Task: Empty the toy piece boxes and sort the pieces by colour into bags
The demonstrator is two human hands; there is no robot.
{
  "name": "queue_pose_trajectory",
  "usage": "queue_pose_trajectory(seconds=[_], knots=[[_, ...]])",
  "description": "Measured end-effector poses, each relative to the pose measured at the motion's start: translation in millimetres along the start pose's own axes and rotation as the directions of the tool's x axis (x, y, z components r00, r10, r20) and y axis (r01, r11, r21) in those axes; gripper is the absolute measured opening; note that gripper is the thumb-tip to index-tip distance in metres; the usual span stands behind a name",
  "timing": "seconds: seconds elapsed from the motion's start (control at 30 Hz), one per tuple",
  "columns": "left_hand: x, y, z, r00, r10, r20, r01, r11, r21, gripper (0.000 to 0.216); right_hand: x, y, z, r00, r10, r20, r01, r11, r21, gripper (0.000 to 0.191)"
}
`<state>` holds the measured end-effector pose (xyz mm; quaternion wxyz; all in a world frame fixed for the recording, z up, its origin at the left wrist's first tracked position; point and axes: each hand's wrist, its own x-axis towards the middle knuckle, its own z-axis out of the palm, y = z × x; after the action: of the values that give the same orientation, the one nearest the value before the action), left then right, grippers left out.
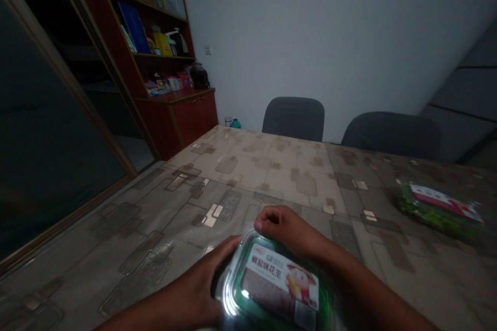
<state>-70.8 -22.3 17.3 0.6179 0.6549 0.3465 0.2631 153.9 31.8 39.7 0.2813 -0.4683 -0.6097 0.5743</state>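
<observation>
A clear plastic food box with a printed label on its lid and green showing inside is at the bottom centre, close to me. My left hand holds its left side, thumb along the edge and the other fingers hidden. My right hand is closed, its curled fingertips pinching the far left corner of the lid's rim. The bottom of the box runs out of the picture. A second clear pack of green leaves with a red and white label lies to the right, away from both hands.
A patterned cloth covers the table. Behind it stand two grey chairs, one at the middle and a second chair further right. A red-brown cabinet with loaded shelves is at the back left, beside a sliding door.
</observation>
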Motion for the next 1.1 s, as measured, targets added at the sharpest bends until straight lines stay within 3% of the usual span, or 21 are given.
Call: queue_pose_trajectory(seconds=[0.07, 0.17, 0.27, 0.47, 0.7, 0.93, 1.1], knots=[[-2, 2, -13, 0.999, -0.048, -0.005, 0.048, 0.999, -0.013, 0.066, -11, 6, -11, 0.998, -0.009, -0.059, 0.006, 0.999, -0.045, 0.026], [10, 3, -25, 0.988, -0.104, -0.116, 0.096, 0.993, -0.075, 0.044, -30, 18, -28, 0.991, 0.021, -0.129, -0.031, 0.997, -0.076, 0.035], [40, 0, -23, 0.977, -0.089, -0.194, 0.078, 0.995, -0.064, 0.038, -40, 27, -34, 0.989, 0.084, -0.119, -0.09, 0.995, -0.047, 0.039], [91, -6, -12, 0.986, -0.048, -0.163, 0.046, 0.999, -0.018, 0.032, -33, 30, -27, 0.993, 0.069, -0.091, -0.071, 0.997, -0.018, 0.033], [85, -2, -12, 0.985, -0.048, -0.168, 0.046, 0.999, -0.016, 0.033, -36, 29, -23, 0.989, -0.035, -0.146, 0.024, 0.997, -0.078, 0.02], [93, 9, -33, 0.985, -0.16, 0.06, 0.16, 0.987, -0.01, 0.037, -33, 27, -20, 0.99, -0.083, -0.116, 0.068, 0.989, -0.131, 0.014], [91, 14, -31, 0.991, -0.124, 0.044, 0.122, 0.992, 0.034, 0.03, -28, 26, -23, 0.995, -0.063, -0.072, 0.055, 0.992, -0.115, 0.015]])
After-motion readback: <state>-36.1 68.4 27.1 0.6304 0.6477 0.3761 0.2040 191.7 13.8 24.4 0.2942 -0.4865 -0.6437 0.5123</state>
